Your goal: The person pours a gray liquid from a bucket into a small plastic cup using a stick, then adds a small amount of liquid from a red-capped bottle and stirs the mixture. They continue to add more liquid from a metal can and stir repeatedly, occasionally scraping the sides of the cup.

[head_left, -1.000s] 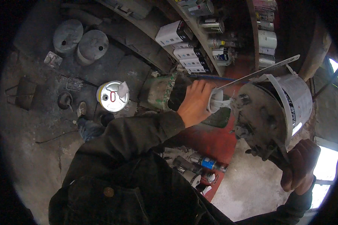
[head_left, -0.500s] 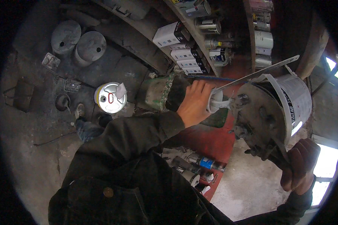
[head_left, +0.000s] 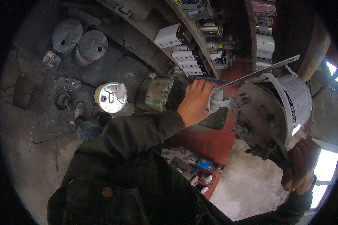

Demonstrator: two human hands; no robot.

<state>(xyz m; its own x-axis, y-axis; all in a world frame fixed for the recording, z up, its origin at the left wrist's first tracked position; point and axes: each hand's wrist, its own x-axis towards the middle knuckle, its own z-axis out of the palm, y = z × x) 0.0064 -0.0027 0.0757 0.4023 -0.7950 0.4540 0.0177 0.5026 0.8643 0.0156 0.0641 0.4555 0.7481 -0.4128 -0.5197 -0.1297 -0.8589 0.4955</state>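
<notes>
I see my left hand (head_left: 195, 101) closed around a white rag (head_left: 218, 102), pressing it against the grimy round metal part (head_left: 259, 116) just to its right, while my right hand (head_left: 298, 167) grips that part from below. A white bucket (head_left: 296, 99) sits behind the part. Above the left hand, 4 white boxes (head_left: 182, 56) with dark ends are stacked on a shelf; left of it stands a white-topped can (head_left: 109, 97) with a yellow rim.
</notes>
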